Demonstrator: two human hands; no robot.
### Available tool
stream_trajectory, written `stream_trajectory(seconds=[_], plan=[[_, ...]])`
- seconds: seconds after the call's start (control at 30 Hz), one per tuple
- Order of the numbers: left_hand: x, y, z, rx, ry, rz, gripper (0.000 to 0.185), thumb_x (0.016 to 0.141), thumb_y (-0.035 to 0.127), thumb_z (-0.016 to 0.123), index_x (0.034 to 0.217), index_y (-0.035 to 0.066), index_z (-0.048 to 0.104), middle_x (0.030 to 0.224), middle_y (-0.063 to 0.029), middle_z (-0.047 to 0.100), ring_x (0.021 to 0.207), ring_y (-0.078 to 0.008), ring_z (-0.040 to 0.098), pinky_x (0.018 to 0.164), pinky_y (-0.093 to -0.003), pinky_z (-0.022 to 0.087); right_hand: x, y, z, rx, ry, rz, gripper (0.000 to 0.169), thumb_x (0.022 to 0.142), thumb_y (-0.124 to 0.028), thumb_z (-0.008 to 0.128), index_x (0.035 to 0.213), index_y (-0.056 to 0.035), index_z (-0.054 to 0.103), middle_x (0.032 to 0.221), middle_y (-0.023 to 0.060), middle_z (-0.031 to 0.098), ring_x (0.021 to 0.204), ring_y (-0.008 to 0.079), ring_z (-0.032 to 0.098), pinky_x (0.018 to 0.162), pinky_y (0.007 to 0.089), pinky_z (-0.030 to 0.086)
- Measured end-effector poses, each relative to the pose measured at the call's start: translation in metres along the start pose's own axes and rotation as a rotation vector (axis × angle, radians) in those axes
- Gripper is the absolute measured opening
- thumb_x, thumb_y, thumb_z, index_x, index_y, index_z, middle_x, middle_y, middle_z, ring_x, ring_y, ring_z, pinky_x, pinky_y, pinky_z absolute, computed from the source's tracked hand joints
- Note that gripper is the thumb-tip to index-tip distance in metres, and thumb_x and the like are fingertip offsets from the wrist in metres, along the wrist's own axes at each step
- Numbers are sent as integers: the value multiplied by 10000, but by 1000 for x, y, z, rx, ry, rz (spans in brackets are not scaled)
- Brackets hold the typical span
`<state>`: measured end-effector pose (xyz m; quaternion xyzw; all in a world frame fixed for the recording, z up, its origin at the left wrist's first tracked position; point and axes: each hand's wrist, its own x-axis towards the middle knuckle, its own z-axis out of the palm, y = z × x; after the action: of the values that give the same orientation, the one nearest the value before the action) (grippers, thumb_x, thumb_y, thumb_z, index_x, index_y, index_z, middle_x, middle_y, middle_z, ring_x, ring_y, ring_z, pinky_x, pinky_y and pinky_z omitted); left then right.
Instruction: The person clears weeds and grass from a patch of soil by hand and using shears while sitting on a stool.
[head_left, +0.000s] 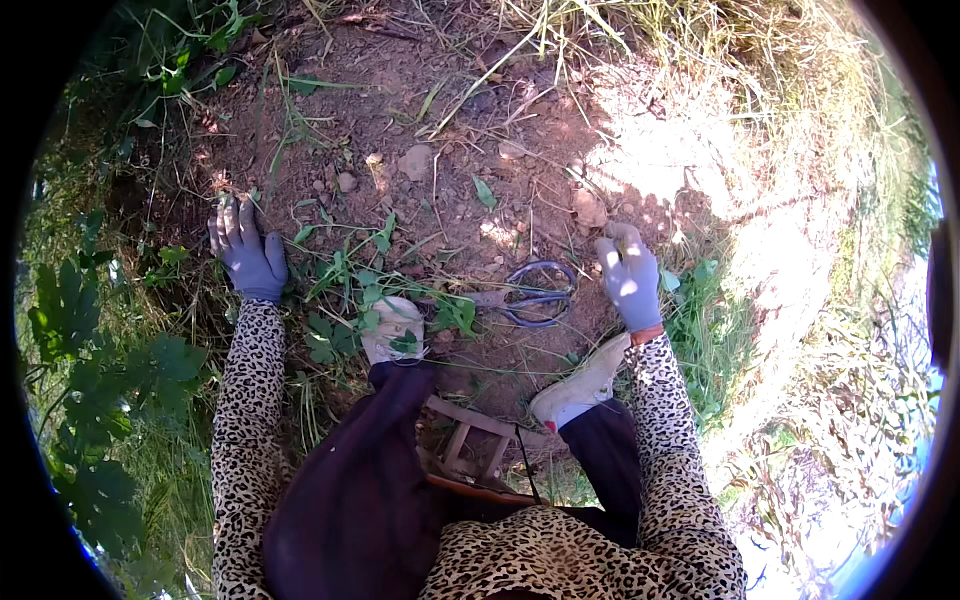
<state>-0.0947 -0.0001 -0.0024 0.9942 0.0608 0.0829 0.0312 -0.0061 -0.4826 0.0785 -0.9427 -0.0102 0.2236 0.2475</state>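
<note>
My left hand (250, 251), in a grey-blue glove, reaches to the soil's left edge, its fingertips among small weeds; its fingers are slightly spread and no held thing shows. On the right, my right hand (628, 279), gloved alike, has bent fingers over the soil beside a stone (589, 208); whether it pinches anything cannot be told. Between the hands a pair of scissors (536, 295) with large dark loop handles lies on the ground, its blades pointing left and partly under pulled green weeds (367, 281). Neither hand touches the scissors.
My light shoes (394, 326) stand on the soil, the left one close to the scissors' blades. A low wooden stool (469, 442) is beneath me. Broad-leaved plants (67, 322) grow at the left, dry grass (720, 37) at the upper right. Several stones (415, 162) dot the brown soil.
</note>
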Motion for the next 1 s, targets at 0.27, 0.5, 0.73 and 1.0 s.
stream_trajectory(seconds=[0.27,0.5,0.73,1.0], plan=[[-2,-1,-5,1,3,-2,550,884,382,357,1323,50,364,1354,-199,334,1295,-356,249,1083,-493,112,-134,96,-46,-337,-303,23,145,837,-179,535,795,-42,515,687,156,575,660,364,570,574,434,447],[-9,10,18,-36,-83,-87,567,897,405,351,1337,49,341,1362,-203,326,1290,-367,256,1080,-485,102,-341,336,-201,-864,-466,1017,388,765,-274,608,1043,-6,569,1031,211,600,926,332,591,861,396,457],[64,49,-38,-119,155,-46,497,882,350,451,1265,36,408,1333,-177,369,1259,-359,308,1061,-494,153,-75,43,-55,-51,-16,261,334,827,-192,584,1112,-27,525,1005,128,613,710,219,637,636,322,494],[98,43,-10,-39,-20,-46,508,852,391,483,1260,91,438,1359,-154,368,1266,-358,311,1061,-489,163,106,-155,41,1303,122,139,384,871,-226,563,1163,10,481,1059,118,554,891,208,602,738,335,516]])
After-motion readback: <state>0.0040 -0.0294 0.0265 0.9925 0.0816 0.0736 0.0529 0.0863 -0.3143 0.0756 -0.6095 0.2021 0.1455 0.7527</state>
